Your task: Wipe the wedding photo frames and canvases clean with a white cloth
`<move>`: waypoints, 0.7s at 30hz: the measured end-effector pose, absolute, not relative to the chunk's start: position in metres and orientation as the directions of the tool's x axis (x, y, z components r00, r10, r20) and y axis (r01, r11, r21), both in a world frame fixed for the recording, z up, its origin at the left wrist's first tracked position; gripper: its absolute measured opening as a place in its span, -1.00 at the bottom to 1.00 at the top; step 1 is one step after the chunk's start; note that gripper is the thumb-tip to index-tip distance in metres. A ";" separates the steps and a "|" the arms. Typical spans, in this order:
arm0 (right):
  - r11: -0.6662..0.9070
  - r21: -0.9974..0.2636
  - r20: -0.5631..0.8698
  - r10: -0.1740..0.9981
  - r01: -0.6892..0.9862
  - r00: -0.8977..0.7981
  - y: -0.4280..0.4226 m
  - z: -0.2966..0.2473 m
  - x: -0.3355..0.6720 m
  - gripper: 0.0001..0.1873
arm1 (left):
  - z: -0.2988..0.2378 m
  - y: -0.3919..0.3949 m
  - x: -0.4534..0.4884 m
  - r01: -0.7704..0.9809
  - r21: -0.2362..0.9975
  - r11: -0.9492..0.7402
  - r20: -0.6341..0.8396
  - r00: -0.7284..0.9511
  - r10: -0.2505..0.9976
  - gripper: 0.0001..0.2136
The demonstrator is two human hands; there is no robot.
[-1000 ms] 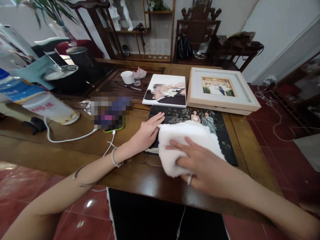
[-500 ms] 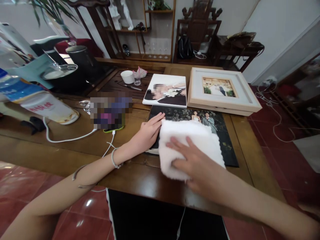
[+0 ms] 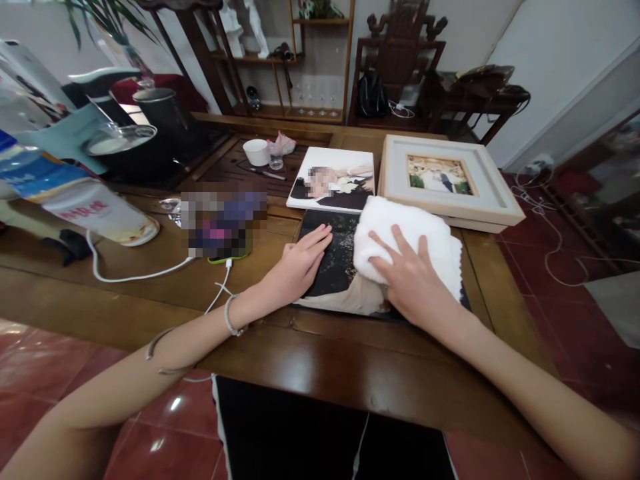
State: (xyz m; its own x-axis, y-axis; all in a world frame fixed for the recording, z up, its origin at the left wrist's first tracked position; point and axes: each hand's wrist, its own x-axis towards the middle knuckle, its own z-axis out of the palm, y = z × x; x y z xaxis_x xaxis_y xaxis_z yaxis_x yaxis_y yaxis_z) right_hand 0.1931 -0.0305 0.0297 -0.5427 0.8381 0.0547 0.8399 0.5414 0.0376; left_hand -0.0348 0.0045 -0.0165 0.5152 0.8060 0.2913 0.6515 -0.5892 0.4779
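Observation:
A dark photo panel (image 3: 333, 260) lies flat on the table in front of me, with a pale dress showing along its near edge. Across its right part rests a folded, fluffy white cloth (image 3: 443, 257). My right hand (image 3: 413, 280) presses down on this cloth from above, fingers spread. The cloth hides much of the picture and touches the frame behind it. On the panel's left edge my left hand (image 3: 303, 263) lies flat, its fingers stretched out and nothing in them.
Behind the panel are a white-edged photo print (image 3: 333, 177) and a deep pale wooden picture frame (image 3: 450, 180). To the left stand a phone with a white cable (image 3: 230, 263), a bottle-like package (image 3: 95, 210) and a dark pot (image 3: 125, 150). A white cup (image 3: 257, 152) sits farther back.
My right hand and the white cloth have moved away from me and to the right, uncovering the panel's near left part. My left hand stays in place.

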 end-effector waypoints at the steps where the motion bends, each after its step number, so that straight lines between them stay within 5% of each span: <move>1: 0.561 0.016 0.029 0.827 0.828 -0.561 -0.039 0.030 0.186 -0.38 | -0.016 0.004 -0.035 0.656 0.479 -0.584 0.286 0.512 0.810 -0.60; 9: 0.702 -0.245 -0.096 0.669 0.669 -0.737 -0.107 0.044 0.154 -0.73 | -0.013 0.004 -0.038 0.654 0.496 -0.572 0.237 0.532 0.813 -0.56; 14: 0.641 -0.117 -0.074 0.756 0.758 -0.651 -0.065 0.043 0.176 -0.39 | -0.016 0.005 -0.037 0.642 0.490 -0.590 0.283 0.522 0.804 -0.59; 21: 0.508 0.045 0.082 0.856 0.860 -0.510 -0.022 0.031 0.197 -0.37 | -0.016 0.005 -0.035 0.648 0.486 -0.586 0.287 0.514 0.808 -0.60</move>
